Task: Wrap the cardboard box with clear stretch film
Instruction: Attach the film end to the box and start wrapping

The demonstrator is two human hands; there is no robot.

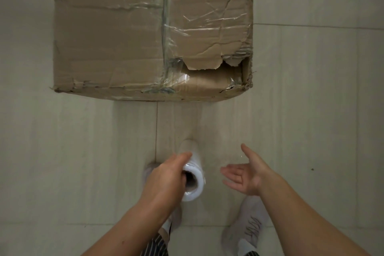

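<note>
Nearest the camera are the person's two forearms, reaching out over the pale tiled floor (311, 89) and a pair of light shoes (247, 226). At 12 o'clock, well apart from the hands, sits the cardboard box (116, 37), worn and torn open at its near right corner, with clear film already lying over its top in wrinkled bands. A faint sheet of film (187, 122) seems to run from the box's near edge down to the roll (192, 174), though it is hard to trace. The left hand (166, 181) grips the roll, fingers tucked into its core. The right hand (247, 174), at 3 o'clock of the roll, is open, palm up, holding nothing. To wrap well, I would take the far end in that free hand, keep the film taut, and overlap each pass.
</note>
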